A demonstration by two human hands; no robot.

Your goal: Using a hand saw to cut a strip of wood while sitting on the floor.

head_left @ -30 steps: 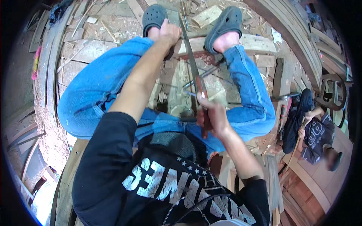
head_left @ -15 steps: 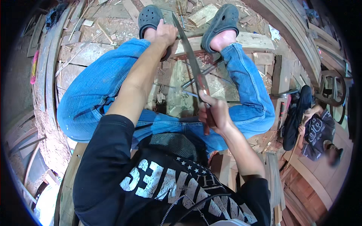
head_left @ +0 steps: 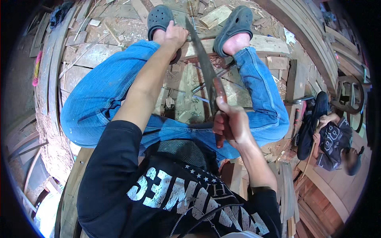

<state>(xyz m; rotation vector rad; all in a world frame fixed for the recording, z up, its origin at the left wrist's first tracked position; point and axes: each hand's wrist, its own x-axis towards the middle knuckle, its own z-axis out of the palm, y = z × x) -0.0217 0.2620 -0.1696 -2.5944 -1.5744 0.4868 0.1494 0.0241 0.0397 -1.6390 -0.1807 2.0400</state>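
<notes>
My right hand is closed round the reddish-brown wooden handle of a handsaw. Its long dark blade points away from me, the far end close beside my left hand. My left hand is down by the left shoe, fingers curled over the left end of a pale wooden board, thumb pointing away. That board lies crosswise at my feet. The blade passes over its left part; whether the teeth touch the wood I cannot tell. The undersides of my left fingers are hidden.
Dark clogs cover my feet, set apart around the work. A metal tool with a bar lies on the floor between my legs, among wood scraps. Long planks stack at right. Another person sits at far right, holding a thin stick.
My right hand has drawn the saw slightly back toward me and to the right. The blade's broad side shows more now. My left hand has hardly moved.
</notes>
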